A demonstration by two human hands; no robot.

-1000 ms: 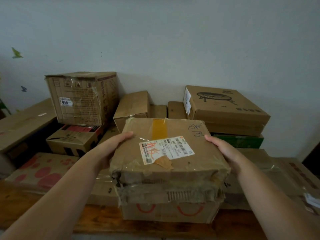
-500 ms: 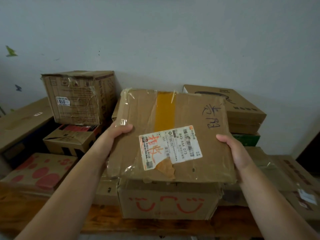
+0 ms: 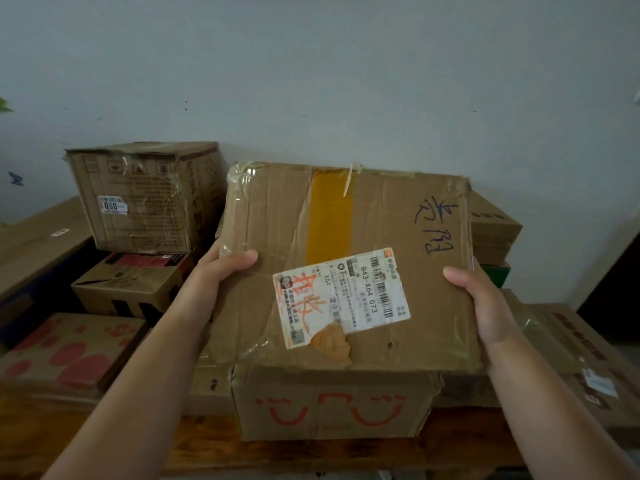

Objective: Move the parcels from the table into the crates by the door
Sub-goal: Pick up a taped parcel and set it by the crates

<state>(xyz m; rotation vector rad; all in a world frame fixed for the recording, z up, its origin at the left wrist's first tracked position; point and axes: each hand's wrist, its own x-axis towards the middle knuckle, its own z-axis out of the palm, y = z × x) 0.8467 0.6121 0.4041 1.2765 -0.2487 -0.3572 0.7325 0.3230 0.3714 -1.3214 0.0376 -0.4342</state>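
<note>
I hold a flat, worn cardboard parcel (image 3: 381, 233) in the air, its top tilted toward me. It carries a yellow tape strip, a white shipping label and blue handwriting. My left hand (image 3: 221, 275) grips its left edge with the thumb on top. My right hand (image 3: 481, 306) grips the right edge, thumb also on top. Under it a box with red smile marks (image 3: 329, 403) sits on the wooden table (image 3: 207, 448). No crates or door are in view.
More parcels crowd the table: a tall taped box (image 3: 145, 199) at back left, a smaller box (image 3: 128, 285) beneath it, a red-spotted flat box (image 3: 69, 351) at front left, stacked boxes (image 3: 495, 233) and flat boxes (image 3: 571, 344) at right. A pale wall stands behind.
I have lifted the parcel off the smile-marked box and tipped its top face toward me. It is higher and closer than a second ago.
</note>
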